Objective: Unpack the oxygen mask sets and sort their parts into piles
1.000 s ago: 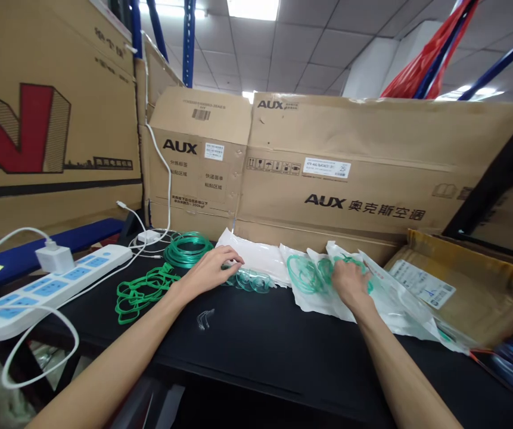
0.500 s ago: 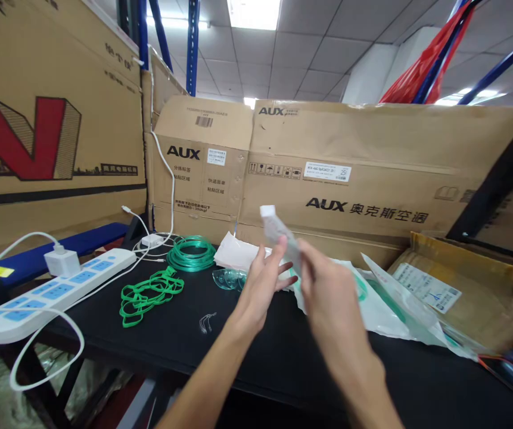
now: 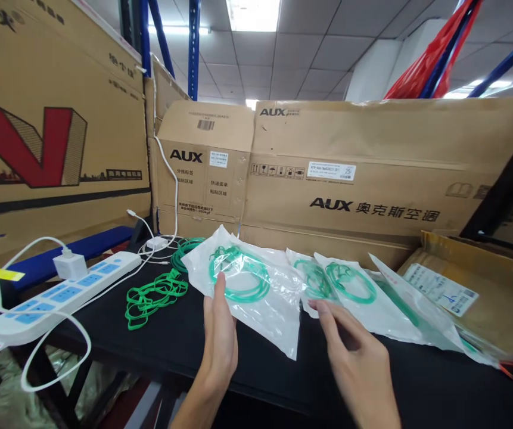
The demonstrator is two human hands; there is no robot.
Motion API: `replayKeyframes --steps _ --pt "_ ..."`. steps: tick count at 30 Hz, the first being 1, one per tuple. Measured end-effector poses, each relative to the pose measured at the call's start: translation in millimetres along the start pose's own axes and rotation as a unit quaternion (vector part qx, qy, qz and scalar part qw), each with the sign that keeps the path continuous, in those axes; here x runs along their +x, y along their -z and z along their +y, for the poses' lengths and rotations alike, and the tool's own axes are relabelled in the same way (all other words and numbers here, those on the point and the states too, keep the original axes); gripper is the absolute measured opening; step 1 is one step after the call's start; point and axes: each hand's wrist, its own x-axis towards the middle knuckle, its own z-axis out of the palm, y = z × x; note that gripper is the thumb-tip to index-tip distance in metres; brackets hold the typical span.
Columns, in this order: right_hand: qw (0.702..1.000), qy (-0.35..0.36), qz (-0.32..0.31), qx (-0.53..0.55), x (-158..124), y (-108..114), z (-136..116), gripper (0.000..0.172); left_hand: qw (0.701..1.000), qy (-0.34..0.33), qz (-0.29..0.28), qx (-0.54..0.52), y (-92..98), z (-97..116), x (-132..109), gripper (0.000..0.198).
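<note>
A white-and-clear plastic bag point(image 3: 278, 325) holds a coil of thin green tubing point(image 3: 256, 292). My left hand point(image 3: 220, 339) grips this bag at its lower left, the thumb in front and the other fingers hidden behind it. Just off the bag's right edge is my right hand point(image 3: 358, 357), its fingers bent and pointing left with a gap between them. Nothing shows in that hand. Beyond it lie more bags of green tubing point(image 3: 354, 286), side by side on the black tabletop point(image 3: 265, 363).
At left, a white power strip point(image 3: 68, 298) carries a plugged-in charger point(image 3: 69, 264) and loose white cables. Tangled green bands point(image 3: 155, 298) lie beside it, with a green coil point(image 3: 180, 256) behind. Cardboard point(image 3: 372, 155) walls the back; an opened carton point(image 3: 497, 292) stands right.
The bag, seen nearly edge-on before, now faces me spread out on the left. My left hand has moved left with it; my right hand has moved down and right, away from the bag.
</note>
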Motion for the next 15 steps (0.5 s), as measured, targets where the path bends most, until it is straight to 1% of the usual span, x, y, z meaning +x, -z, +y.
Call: replayKeyframes --steps 1,3,5,8,10,12,13,15 --pt "0.999 -0.045 -0.002 0.012 2.6 2.8 4.2 0.034 1.0 -0.001 -0.002 0.006 -1.3 2.8 1.0 0.055" --pt "0.994 -0.093 -0.031 0.041 6.3 2.3 9.6 0.038 1.0 -0.003 -0.011 0.02 -2.9 4.1 2.8 0.056" --pt "0.993 -0.095 -0.041 0.059 7.4 -3.1 10.3 0.038 0.999 -0.007 -0.016 0.033 -2.4 -0.4 3.9 0.056" --pt "0.996 -0.073 -0.027 0.046 6.6 -9.0 7.5 0.034 0.998 -0.008 -0.031 0.049 0.6 -11.3 5.1 0.059" --pt "0.997 -0.058 -0.021 0.039 6.0 -7.5 7.5 0.034 0.997 0.0 -0.054 0.054 2.1 -15.7 6.8 0.061" --pt "0.997 -0.054 -0.014 0.044 5.8 -2.9 10.3 0.037 0.996 0.013 -0.063 0.055 2.1 -15.9 9.4 0.061" --pt "0.997 -0.06 -0.014 0.055 5.9 -0.6 12.2 0.038 0.996 0.02 -0.063 0.056 1.6 -14.8 10.7 0.061" --pt "0.99 -0.096 -0.028 0.103 6.1 2.0 15.6 0.036 0.996 0.03 -0.059 0.057 -0.2 -11.9 12.9 0.061"
